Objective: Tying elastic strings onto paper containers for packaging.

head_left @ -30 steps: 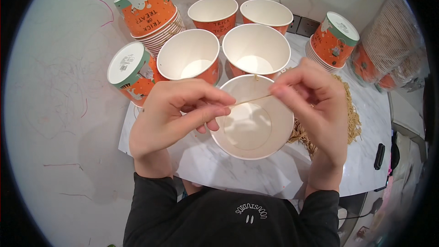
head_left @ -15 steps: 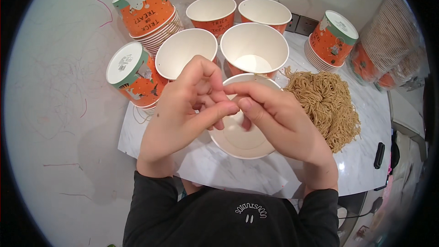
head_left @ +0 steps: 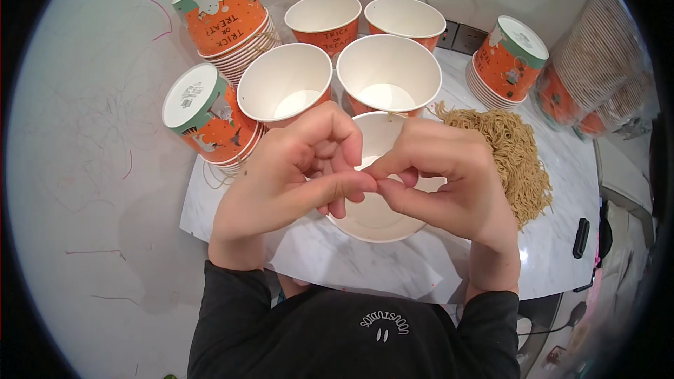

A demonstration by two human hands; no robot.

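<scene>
My left hand and my right hand meet over the white inside of the nearest paper bucket. Each hand pinches thumb against fingertips, and the two pinches touch. Whatever lies between the fingertips is too small to make out. A short piece of tan string shows at the bucket's far rim. To the right of my right hand lies a large bundle of tan string, its near left part covered by that hand.
Behind stand open orange buckets, several in all. Upturned orange-and-green bucket stacks fill the left side; another stack stands at the right. Beyond it are plastic-wrapped buckets. A small black object lies near the marble-patterned tabletop's right edge.
Both hands have moved slightly lower. My right hand has shifted a little right, its index finger now more bent, and its fingertips meet my left thumb tip.
</scene>
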